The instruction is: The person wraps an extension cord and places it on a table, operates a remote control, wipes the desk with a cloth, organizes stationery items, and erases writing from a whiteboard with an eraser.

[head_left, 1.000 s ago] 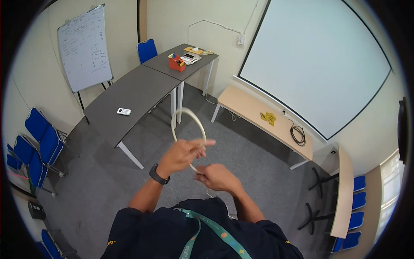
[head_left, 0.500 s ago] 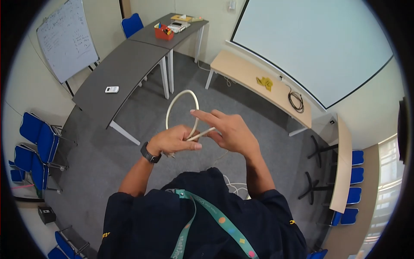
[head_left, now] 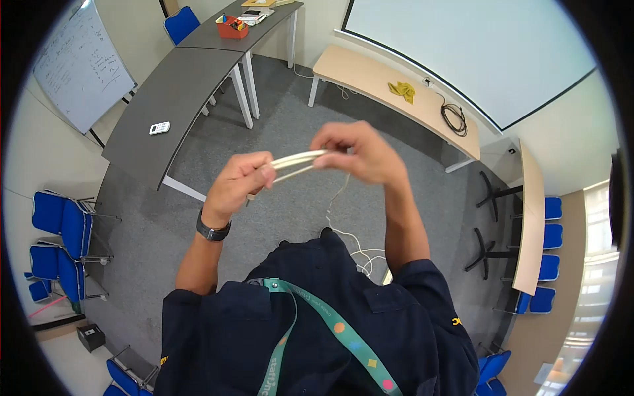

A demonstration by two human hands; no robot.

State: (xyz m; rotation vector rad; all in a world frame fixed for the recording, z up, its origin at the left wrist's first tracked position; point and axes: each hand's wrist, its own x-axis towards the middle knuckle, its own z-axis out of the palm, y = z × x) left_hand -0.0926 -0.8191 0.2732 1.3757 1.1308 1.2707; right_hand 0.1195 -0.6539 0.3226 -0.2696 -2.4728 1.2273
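A white cable is looped between my two hands in front of my chest, its strands running nearly side by side. My left hand, with a black watch on the wrist, is closed on the left end of the loop; a plug-like end pokes out beneath its fingers. My right hand pinches the loop's right side between thumb and fingers. From near my right hand a thin length hangs to the floor, where more white cable lies in loose curves by my feet.
A dark table with a white remote stands ahead left. On the light wooden table are a yellow cloth and a coiled black cable. Blue chairs stand at left, a whiteboard behind.
The round upright loop is now drawn into a flat, narrow bundle between both hands. My right hand has closed on it. The view has tilted down, showing more cable on the floor.
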